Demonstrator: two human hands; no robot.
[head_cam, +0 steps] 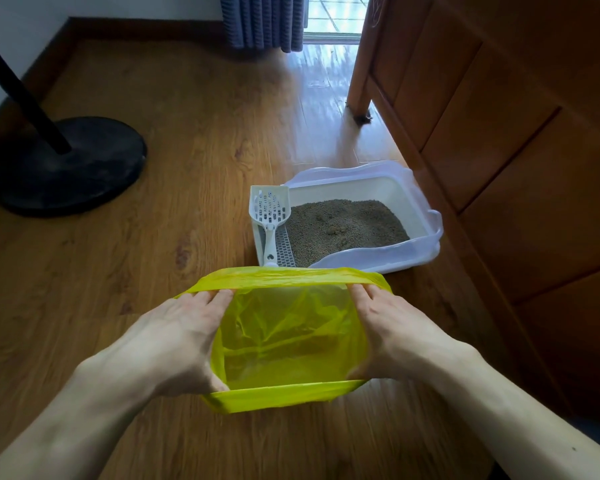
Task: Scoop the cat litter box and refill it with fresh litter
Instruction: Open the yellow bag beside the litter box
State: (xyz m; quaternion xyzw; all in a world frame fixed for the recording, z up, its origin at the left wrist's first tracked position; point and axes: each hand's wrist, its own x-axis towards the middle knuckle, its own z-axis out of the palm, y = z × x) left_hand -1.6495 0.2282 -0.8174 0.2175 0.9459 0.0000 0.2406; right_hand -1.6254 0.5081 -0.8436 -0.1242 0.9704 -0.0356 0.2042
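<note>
A yellow plastic bag [291, 341] is stretched wide open just above the floor. My left hand [184, 341] holds its left rim, fingers hooked over the far edge and thumb at the near edge. My right hand [392, 334] holds the right rim the same way. Beyond the bag stands a white litter box [426, 209] with a pale rim, holding grey-brown litter [347, 226] with a small clump near the middle. A white slotted scoop [270, 216] rests on the box's left edge, handle toward me.
The wooden floor [194, 168] spreads around the box. A black round stand base [70, 164] with a slanted pole sits at the left. A wooden cabinet [499, 116] runs along the right, close to the box. A blue curtain [264, 22] hangs at the back.
</note>
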